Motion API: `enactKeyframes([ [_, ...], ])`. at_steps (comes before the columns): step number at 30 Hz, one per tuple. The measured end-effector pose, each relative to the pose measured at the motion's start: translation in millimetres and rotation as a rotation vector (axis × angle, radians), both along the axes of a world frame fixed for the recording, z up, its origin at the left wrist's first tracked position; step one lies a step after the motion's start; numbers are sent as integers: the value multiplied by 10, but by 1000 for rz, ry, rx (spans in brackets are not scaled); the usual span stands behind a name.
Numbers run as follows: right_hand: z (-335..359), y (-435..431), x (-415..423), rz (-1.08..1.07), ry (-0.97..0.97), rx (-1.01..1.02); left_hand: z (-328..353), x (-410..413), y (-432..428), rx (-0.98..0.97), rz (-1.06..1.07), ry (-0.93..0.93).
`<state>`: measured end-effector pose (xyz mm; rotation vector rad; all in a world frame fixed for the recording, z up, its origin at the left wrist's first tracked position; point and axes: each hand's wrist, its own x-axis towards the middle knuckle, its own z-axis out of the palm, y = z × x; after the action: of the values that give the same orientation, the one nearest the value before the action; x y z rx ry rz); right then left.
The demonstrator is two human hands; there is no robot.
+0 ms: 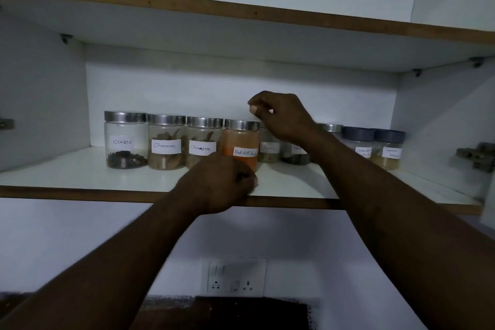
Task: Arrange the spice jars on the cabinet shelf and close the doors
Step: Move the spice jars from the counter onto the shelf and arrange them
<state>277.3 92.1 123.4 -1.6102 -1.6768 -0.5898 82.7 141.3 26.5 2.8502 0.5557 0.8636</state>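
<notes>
Head view: we are resting our clenched, empty left hand (227, 182) before the red chilli powder jar (241, 142) on the shelf (80, 173), right hand (278, 115) curling over the neighbouring jar (269, 154), grip unclear, probably best nudging it level with the row.

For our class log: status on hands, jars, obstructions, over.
Left hand curled, empty, at shelf edge before red chilli jar. Right hand curled above jar row. All upright. Nothing blocking.

clear jars (126, 142), brushed metal lids (125, 116), paper labels (166, 146), smooth white shelf (80, 174)
</notes>
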Motion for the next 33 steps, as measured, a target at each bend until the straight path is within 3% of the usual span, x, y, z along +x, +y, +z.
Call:
enactKeyframes([
  [5, -58, -54, -274, -9, -139, -171, 4, -294, 176, 50, 50, -25],
  [16, -108, 364, -214, -211, -199, -157, 9, -325, 211, -20, 93, -44],
  [33, -149, 826, -152, -307, -212, -135, -26, -314, 210, 32, 124, -83],
])
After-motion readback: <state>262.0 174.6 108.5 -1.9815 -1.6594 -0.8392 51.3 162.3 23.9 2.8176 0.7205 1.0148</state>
